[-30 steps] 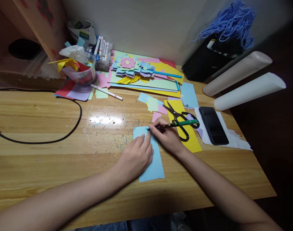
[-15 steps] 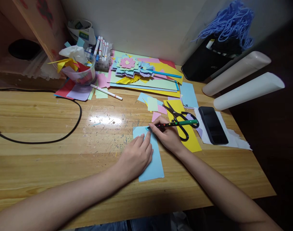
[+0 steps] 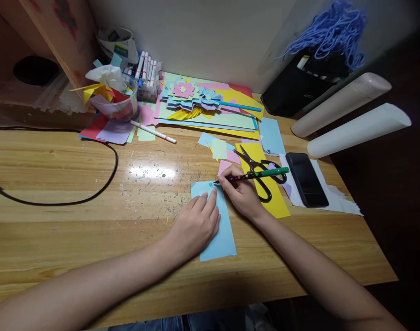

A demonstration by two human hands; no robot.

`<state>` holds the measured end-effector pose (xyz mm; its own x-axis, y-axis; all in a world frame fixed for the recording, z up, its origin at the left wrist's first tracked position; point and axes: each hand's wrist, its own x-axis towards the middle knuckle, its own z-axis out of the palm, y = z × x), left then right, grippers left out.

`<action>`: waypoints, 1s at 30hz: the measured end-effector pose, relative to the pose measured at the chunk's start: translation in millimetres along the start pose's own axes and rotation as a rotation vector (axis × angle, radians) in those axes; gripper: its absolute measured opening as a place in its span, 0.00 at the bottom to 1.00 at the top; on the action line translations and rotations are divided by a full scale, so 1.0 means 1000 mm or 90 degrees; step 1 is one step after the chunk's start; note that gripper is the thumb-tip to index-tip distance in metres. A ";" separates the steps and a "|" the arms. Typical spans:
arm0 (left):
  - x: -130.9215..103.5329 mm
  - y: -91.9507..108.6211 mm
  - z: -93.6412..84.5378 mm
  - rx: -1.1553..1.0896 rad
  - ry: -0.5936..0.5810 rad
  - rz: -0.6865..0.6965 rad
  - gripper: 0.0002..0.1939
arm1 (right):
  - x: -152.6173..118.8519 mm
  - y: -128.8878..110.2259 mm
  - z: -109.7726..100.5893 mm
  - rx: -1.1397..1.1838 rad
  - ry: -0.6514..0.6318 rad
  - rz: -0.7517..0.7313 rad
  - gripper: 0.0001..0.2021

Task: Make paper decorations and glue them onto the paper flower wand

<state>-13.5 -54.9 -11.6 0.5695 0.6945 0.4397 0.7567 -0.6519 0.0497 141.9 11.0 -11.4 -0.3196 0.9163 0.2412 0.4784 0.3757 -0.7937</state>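
Note:
A light-blue sheet of paper lies on the wooden table, with a small green mark near its top edge. My left hand rests flat on the sheet, fingers stretched out below the mark. In my right hand is a black patterned pen with a green rear end. Its tip is at the top of the sheet, just right of the mark; whether it touches cannot be made out. Black-handled scissors, partly hidden by that hand and the pen, lie on yellow paper.
Coloured scraps lie beyond the sheet. Farther back are paper flowers on stacked paper, a white marker and a clear tub. A phone and white rolls are at right; a black cable curves at left.
The pen tip and my right hand have shifted slightly right, uncovering more of the green mark. My left hand stays on the sheet. The whole view has shifted a little.

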 end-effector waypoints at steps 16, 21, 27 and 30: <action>0.001 0.000 -0.001 -0.001 -0.001 -0.003 0.11 | 0.001 0.000 0.001 -0.008 -0.031 0.006 0.08; 0.001 0.000 -0.001 0.002 -0.006 -0.004 0.11 | 0.001 -0.002 0.000 -0.009 -0.028 0.000 0.08; 0.000 0.000 0.000 0.003 -0.002 -0.002 0.11 | 0.001 -0.002 0.000 -0.020 -0.012 0.003 0.08; 0.000 0.000 0.000 0.002 -0.002 -0.003 0.11 | 0.001 -0.001 0.000 -0.017 -0.018 0.000 0.08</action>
<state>-14.0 -54.9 -11.3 0.5676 0.6983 0.4360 0.7600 -0.6481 0.0486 141.1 11.8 -10.3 -0.3428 0.9120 0.2252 0.4996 0.3799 -0.7785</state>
